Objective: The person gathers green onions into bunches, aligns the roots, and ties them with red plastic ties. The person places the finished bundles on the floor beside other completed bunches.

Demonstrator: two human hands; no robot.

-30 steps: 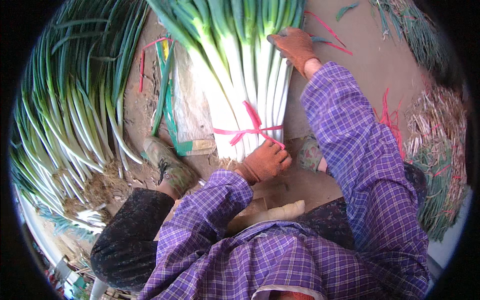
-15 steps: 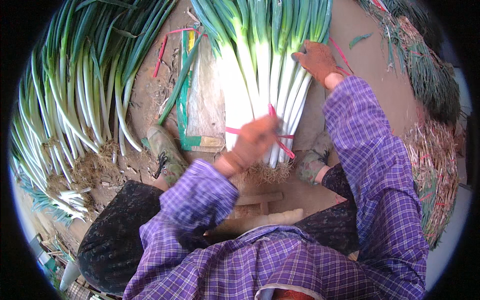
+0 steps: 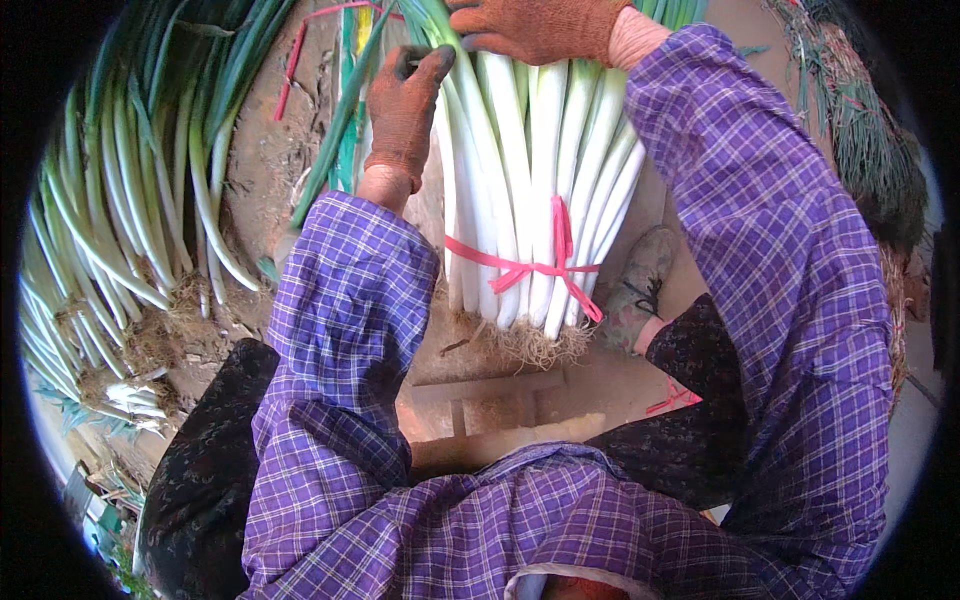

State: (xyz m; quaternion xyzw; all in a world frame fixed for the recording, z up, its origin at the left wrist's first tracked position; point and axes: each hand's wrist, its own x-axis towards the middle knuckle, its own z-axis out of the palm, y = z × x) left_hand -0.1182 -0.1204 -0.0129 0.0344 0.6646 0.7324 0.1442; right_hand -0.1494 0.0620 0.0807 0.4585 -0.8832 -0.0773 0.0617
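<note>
So a tied bundle of green onions [image 3: 540, 170] is seen lying in the middle, white stalks pointing down toward the person, roots at the near end. Everything below is placed relative to that bundle.

A pink ribbon [image 3: 530, 265] is wrapped around the white part, just above the roots, with a knot and loose tails hanging on the bundle's front.

The left hand [image 3: 403, 105], in a rust-coloured glove, is laid against the bundle's left edge, higher up than the ribbon. Fingers are curled in around the outermost stalk or leaf there, so it looks closed on the bundle's side, though the grip itself is partly hidden.

The right hand [image 3: 540, 28], gloved the same, is pressed on top of the bundle at its far end, near the picture's upper rim. Fingers are spread flat over the stalks; whether anything is actually clamped can't be told, since the hand is cut by the frame edge.

Left of the bundle, well apart, a loose pile of green onions [image 3: 130, 220] is spread on the dirt. Between that pile and the bundle, a green strap [image 3: 345, 150] and a red strip [image 3: 300, 55] are lying. Just right of the bundle's root end a worn shoe [image 3: 635, 290] is seen. Far right of it, a heap of trimmed roots and leaves [image 3: 870, 150] is piled up.
</note>
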